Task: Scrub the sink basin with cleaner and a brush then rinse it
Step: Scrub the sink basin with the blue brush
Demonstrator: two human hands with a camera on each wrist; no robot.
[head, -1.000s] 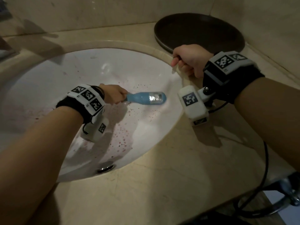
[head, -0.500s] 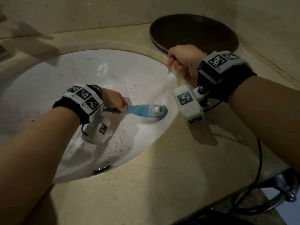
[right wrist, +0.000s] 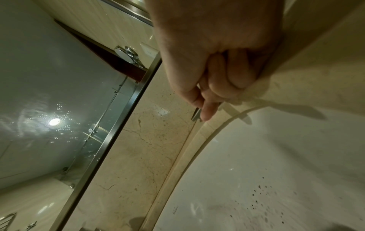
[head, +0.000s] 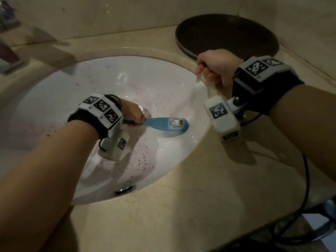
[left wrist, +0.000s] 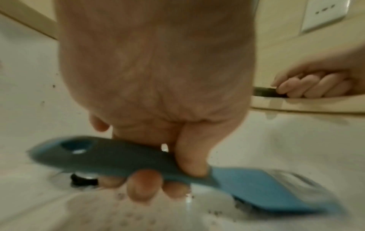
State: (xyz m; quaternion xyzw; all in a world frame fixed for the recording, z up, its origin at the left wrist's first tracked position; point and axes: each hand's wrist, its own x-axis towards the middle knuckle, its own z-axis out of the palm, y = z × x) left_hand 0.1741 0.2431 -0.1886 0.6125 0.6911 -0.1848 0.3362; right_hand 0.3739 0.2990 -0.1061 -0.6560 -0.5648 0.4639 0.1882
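The left hand has its fingers curled tight round the handle of the blue brush, whose head lies down on the wet wall of the sink basin toward the counter's right edge. The right hand rests fisted on the rim; whether it holds anything I cannot tell. Purple specks remain nearer the drain; strokes kept to this side would likely miss them, and the wet handle could slip

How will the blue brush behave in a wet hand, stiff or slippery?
The blue brush looks like hard moulded plastic, so probably stiff and light. The sink basin shows wet glints, so its smooth handle may be slippery; the left hand wraps it fully.
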